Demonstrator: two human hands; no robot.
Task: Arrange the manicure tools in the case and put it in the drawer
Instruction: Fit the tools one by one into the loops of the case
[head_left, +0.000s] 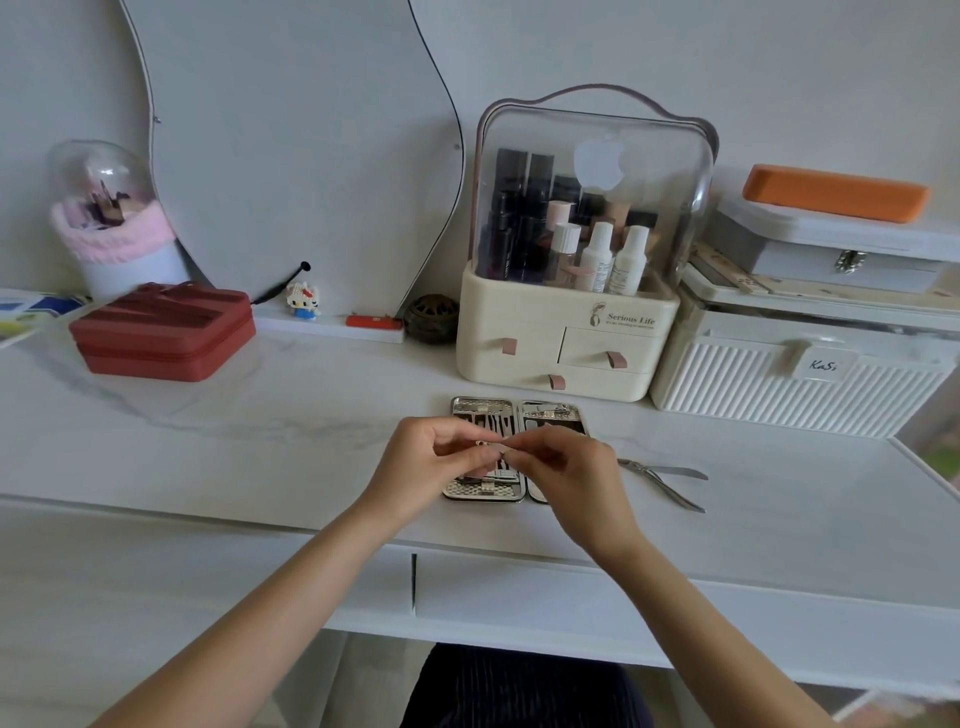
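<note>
At the far left of the counter (260, 415) sits a red zip case (163, 332). My left hand (426, 462) is curled, fingertips pinching one end of a small metal tool (491, 446); my right hand (566, 467) pinches its other end, both held just above the open manicure case (511, 415), which lies flat before the cream organizer (561, 332). To the right of the case, the cuticle nippers (665, 480) lie loose on the counter. The drawer (571, 592) below is closed.
</note>
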